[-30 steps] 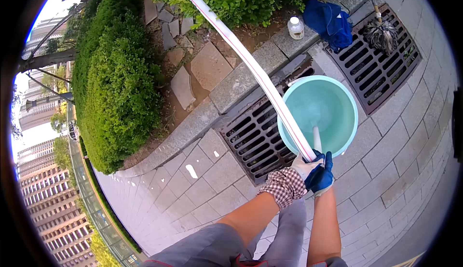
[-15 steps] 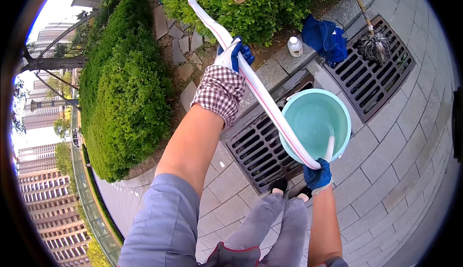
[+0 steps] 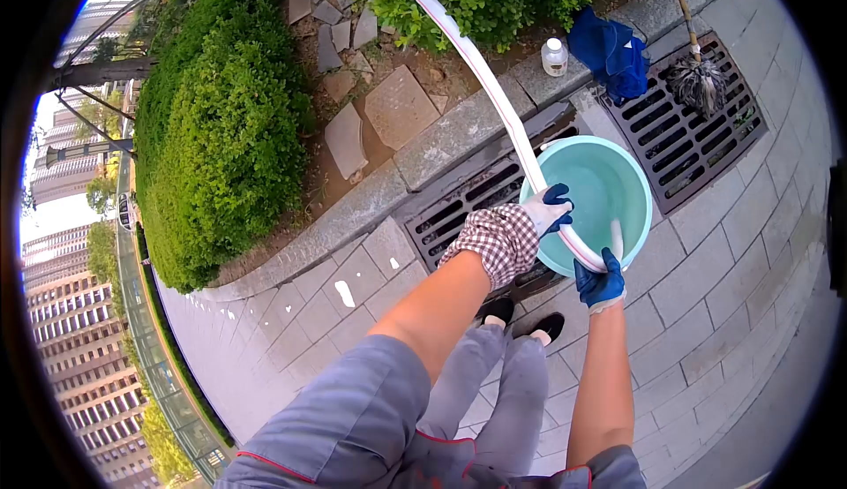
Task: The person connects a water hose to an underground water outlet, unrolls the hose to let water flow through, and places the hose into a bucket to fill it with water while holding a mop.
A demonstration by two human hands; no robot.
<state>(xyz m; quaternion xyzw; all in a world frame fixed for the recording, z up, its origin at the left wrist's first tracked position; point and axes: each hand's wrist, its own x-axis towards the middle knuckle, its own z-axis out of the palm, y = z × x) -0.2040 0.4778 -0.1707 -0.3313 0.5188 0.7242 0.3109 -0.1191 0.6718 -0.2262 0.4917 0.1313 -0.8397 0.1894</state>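
Observation:
A white hose with a red stripe runs from the shrubs at the top down to a light green basin. My left hand, in a white and blue glove with a checked sleeve cuff, is wrapped round the hose over the basin's left side. Lower right, my right hand, in a blue glove, grips the hose at the basin's near rim. Past that grip the hose bends back, and its end points into the basin. Water seems to lie inside the basin.
Two drain grates are set in the paving, one partly under the basin. On the kerb stand a white bottle and a blue cloth. A mop rests on the right grate. Hedges line the left.
My left hand has slid down the hose toward the basin, close to my right hand. The right hand still holds the hose at the rim. The view has shifted a little.

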